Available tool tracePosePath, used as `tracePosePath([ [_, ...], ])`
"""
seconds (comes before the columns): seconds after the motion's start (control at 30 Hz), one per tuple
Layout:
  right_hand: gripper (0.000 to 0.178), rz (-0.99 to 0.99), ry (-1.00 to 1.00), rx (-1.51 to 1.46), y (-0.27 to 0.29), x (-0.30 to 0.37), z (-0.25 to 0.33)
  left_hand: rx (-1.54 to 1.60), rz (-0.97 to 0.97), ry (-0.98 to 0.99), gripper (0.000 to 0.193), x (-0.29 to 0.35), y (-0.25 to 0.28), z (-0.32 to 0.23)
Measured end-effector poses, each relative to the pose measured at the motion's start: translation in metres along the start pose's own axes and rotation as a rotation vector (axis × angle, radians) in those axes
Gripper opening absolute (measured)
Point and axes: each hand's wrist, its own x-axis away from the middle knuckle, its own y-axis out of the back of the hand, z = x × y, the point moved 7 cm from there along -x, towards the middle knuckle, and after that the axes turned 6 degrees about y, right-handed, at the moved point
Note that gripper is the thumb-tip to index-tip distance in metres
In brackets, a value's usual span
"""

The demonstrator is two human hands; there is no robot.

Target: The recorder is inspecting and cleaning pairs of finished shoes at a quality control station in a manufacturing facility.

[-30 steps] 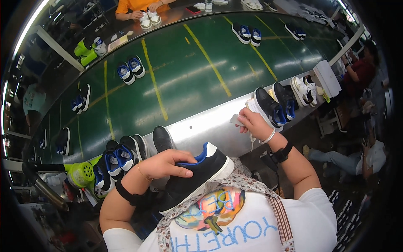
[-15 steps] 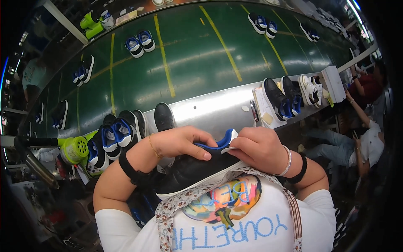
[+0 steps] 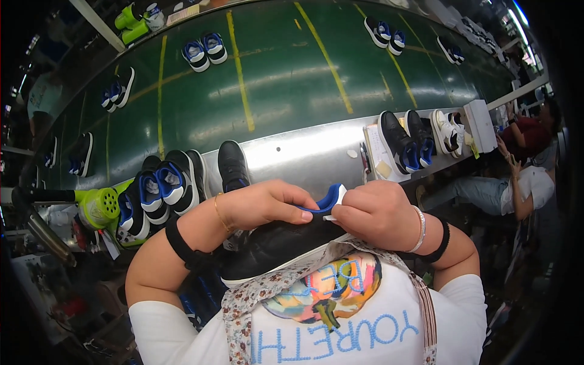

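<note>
A black sneaker [image 3: 267, 250] with a white sole and blue lining lies on its side against my body, toe to the left. My left hand [image 3: 267, 207] is closed on the blue collar, thumb outside and index finger along the inner edge. At the white heel, the bent fingers of my right hand [image 3: 376, 214] pinch the rim. A small white edge shows beside those fingers; whether it is part of the heel I cannot tell. Beyond my left hand, another black shoe [image 3: 233, 164] stands on the metal ledge [image 3: 292, 159].
Several black shoes [image 3: 173, 182] crowd the left beside a lime-green blower-like device [image 3: 100, 207]. Past the ledge runs a green conveyor [image 3: 286, 79] with yellow lines, carrying shoe pairs. On the right are black shoes [image 3: 398, 143], white shoes [image 3: 448, 132], a white box [image 3: 480, 126] and a seated person [image 3: 532, 188].
My left thumb has moved up to the collar edge, nearer the index finger. My right fingers have shifted slightly at the heel. The whole view has turned a little.
</note>
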Motion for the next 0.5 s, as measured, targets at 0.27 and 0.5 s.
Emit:
tracePosePath([
  [0.27,0.010,-0.002,0.015,0.034,0.000,0.003,0.000,-0.020,-0.021,-0.024,0.021,0.001,0.002,0.004],
  [0.5,0.011,-0.162,0.120,0.017,-0.001,-0.008,0.016,-0.051,-0.030,-0.059,0.027,-0.009,0.001,0.005],
])
